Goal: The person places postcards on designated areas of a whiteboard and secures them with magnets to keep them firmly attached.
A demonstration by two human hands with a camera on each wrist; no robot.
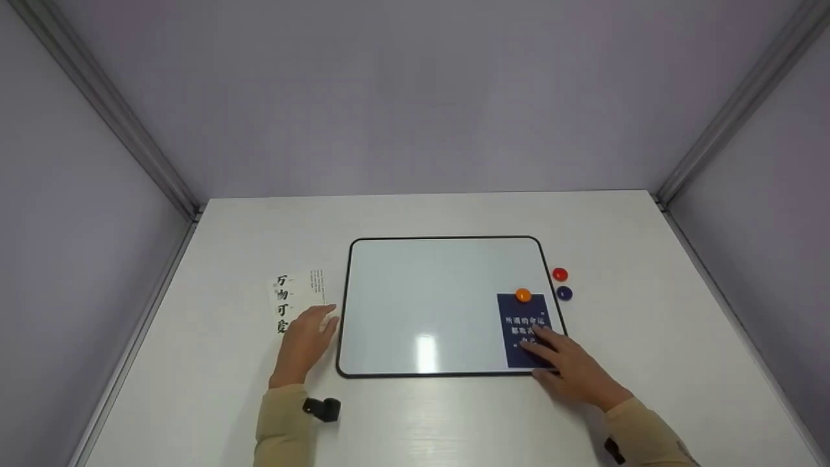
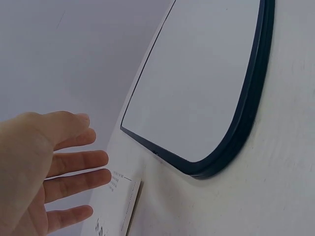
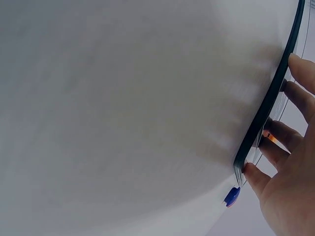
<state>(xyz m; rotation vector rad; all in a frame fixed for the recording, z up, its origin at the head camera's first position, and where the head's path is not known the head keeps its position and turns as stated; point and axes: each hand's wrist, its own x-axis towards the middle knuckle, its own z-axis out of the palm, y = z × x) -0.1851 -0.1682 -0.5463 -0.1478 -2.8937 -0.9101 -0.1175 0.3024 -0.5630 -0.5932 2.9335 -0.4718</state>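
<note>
A black-framed whiteboard (image 1: pixel 421 292) lies flat on the table. Over its lower right part lies a dark blue card (image 1: pixel 517 314) with white characters, and a round orange magnet (image 1: pixel 523 295) sits on the card's top edge. My right hand (image 1: pixel 576 371) rests with spread, fairly straight fingers on the card's lower part and the board's corner. To the left of the board, a white card (image 1: pixel 300 288) with black characters is partly hidden by my left hand (image 1: pixel 306 338). In the left wrist view that hand's fingers (image 2: pixel 78 186) are extended, with nothing between them.
Just beyond the board's right edge lie a red magnet (image 1: pixel 560 274) and a dark blue magnet (image 1: pixel 565 293). Grey panels (image 1: pixel 428 97) wall the white table (image 1: pixel 648 279) at the back and both sides. A small black device (image 1: pixel 322 409) is at the left sleeve.
</note>
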